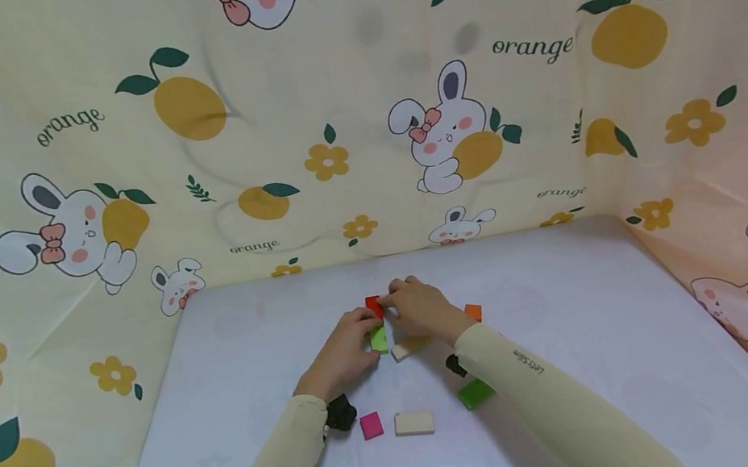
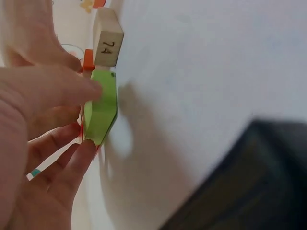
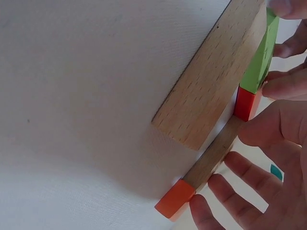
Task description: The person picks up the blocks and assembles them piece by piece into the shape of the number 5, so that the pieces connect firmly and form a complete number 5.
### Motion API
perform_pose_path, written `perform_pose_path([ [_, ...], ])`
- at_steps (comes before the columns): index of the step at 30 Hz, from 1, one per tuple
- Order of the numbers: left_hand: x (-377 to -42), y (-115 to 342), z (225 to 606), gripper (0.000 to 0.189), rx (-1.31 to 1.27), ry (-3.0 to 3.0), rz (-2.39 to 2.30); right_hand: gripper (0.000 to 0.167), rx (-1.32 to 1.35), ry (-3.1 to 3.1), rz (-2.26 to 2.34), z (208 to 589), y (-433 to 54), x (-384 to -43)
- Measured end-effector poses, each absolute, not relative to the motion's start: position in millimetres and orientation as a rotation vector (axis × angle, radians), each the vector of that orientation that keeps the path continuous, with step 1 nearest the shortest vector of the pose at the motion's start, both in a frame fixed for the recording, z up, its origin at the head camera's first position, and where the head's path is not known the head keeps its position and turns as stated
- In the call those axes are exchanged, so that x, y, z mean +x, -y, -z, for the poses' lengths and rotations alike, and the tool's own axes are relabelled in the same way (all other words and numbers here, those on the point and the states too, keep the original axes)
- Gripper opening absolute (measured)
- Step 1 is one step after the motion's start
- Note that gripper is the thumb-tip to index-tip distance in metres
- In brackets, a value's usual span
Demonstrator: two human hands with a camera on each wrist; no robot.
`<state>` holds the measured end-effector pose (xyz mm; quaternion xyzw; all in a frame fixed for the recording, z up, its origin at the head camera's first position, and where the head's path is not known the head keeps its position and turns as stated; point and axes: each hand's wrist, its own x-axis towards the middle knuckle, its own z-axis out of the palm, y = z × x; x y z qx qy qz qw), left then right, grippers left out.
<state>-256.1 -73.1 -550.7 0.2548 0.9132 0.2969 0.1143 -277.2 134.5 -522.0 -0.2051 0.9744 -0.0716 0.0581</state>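
Your left hand (image 1: 343, 354) pinches the light green block (image 2: 102, 105) mid-bench (image 1: 585, 363), its end seemingly against the red block (image 3: 247, 103); your right hand (image 1: 423, 309) rests its loosely spread fingers along the wooden strip (image 3: 216, 152). That green piece should be light, stiff, maybe slick: take it by its sides! Readable: apparently "74" on the pale block (image 2: 107, 38), "LetsSlim" on your sleeve (image 1: 553, 393), "orange" across the cloth (image 1: 361, 105).
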Motion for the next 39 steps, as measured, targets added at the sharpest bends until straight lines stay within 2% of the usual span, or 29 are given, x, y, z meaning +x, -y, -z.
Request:
perform_pose_path([
  [8,-252,83,541,0.041,0.742,-2.726,-0.905,0.043,-0.624,-2.955,0.202,521,-134,-277],
  [19,-254,85,543,0.049,0.947,-2.707,-0.669,0.044,-0.645,-2.961,0.203,517,-132,-275],
  [29,-258,75,539,0.040,1.054,-2.727,-0.471,0.046,-0.609,-2.923,0.218,517,-135,-275],
  [39,-258,75,538,0.039,1.026,-2.755,-0.469,0.047,-0.603,-2.903,0.260,514,-133,-278],
])
